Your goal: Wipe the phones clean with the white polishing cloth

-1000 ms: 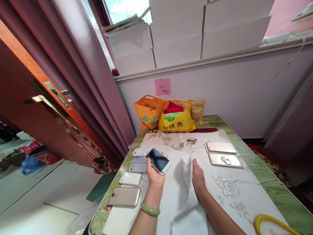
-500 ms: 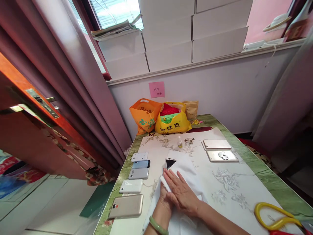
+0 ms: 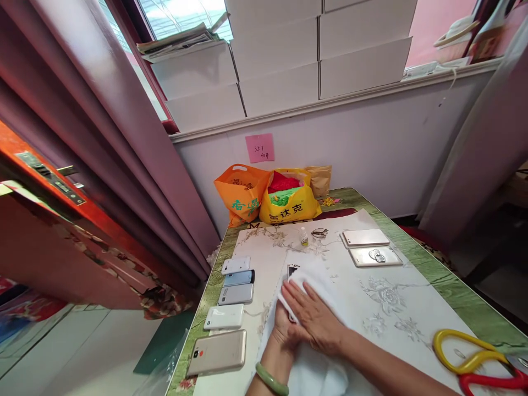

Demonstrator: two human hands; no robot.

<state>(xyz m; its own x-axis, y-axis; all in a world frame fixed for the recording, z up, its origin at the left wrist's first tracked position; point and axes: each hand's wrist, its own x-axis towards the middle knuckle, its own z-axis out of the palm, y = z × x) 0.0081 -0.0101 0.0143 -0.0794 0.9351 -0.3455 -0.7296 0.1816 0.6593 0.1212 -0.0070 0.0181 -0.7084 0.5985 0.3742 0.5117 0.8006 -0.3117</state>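
Note:
A white cloth [image 3: 317, 280] is spread on the table under my hands and folded over a phone [image 3: 292, 270], of which the dark top edge and a bit of the side show. My left hand [image 3: 284, 327], with a green bangle [image 3: 272, 379] at the wrist, cups the phone from below. On top, my right hand [image 3: 312, 319] presses the cloth against the phone, its fingers fairly straight and the palm down. The phone's lower part is hidden by the hands and cloth.
Several phones [image 3: 218, 352] line the left side; two more [image 3: 365, 238] lie at the right. Yellow-and-red scissors [image 3: 466, 357] rest front right. A small bottle [image 3: 304, 236] and glasses [image 3: 319, 233] stand farther back. Behind are an orange bag [image 3: 239, 192] and a yellow bag [image 3: 289, 209].
My right hand and the cloth under it have shifted a little over the phone, covering more of its dark screen. The view has turned slightly.

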